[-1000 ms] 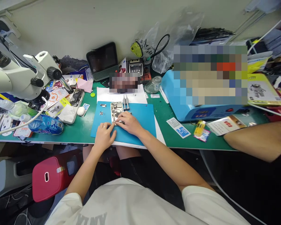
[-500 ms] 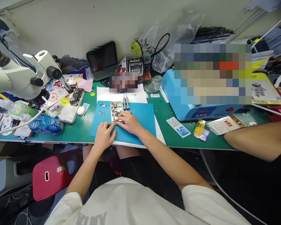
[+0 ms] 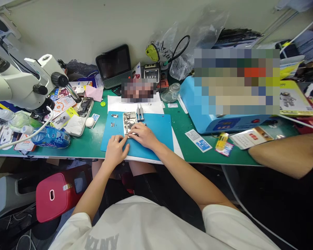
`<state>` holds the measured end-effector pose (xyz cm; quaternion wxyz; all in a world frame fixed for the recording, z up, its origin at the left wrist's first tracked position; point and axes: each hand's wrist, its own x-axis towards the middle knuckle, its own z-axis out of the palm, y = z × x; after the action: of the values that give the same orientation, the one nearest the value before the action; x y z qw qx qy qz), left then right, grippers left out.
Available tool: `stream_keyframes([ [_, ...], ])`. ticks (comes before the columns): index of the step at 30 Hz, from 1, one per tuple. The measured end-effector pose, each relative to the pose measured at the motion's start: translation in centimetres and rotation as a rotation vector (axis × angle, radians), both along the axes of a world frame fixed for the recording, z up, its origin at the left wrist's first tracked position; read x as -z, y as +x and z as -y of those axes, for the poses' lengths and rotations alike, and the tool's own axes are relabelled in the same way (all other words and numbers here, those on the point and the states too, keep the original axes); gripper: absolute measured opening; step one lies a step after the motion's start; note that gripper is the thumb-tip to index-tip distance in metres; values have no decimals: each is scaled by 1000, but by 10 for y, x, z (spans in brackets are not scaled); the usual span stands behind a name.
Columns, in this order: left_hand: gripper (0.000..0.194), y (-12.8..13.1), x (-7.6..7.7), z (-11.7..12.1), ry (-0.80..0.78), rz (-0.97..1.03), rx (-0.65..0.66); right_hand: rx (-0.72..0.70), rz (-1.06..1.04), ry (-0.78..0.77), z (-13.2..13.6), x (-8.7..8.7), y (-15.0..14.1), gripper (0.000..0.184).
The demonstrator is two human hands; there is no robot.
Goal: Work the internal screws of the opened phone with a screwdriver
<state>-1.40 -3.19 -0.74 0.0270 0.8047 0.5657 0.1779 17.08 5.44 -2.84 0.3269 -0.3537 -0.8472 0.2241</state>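
Observation:
An opened smartphone [image 3: 129,121] with its inner parts bare lies on a blue mat [image 3: 156,133]. At its lower left corner is my left hand [image 3: 116,150], thumb apart and fingers stretched, the index fingertip touching the phone's edge. My right hand [image 3: 144,135] reaches over the lower right of the phone with curled fingers, their tips close together on its lower end; anything small between them is hidden. Two grey pen-like tools [image 3: 140,113] stand or lie just right of the phone's top. Small phone parts [image 3: 114,116] rest on the mat to the left.
A white microscope [image 3: 18,88] and a blue bottle [image 3: 51,136] occupy the left. Behind the mat are a dark-screened device [image 3: 114,66] and a glass jar [image 3: 171,93]. A blue machine [image 3: 198,118] stands right. Another person's arm [image 3: 284,154] rests at the bench's right edge.
The whole view has shifted very slightly. Both hands stay at the phone's lower end, with no clear movement of hands or parts.

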Motion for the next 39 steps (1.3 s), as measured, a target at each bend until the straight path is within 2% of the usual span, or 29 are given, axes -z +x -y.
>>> stream_keyframes([
  [26, 42, -1, 1, 0, 1, 6, -3, -6, -5, 29, 1, 0, 0, 28],
  [39, 41, 0, 0, 1, -7, 11, -15, 0, 6, 10, 1, -1, 0, 21],
])
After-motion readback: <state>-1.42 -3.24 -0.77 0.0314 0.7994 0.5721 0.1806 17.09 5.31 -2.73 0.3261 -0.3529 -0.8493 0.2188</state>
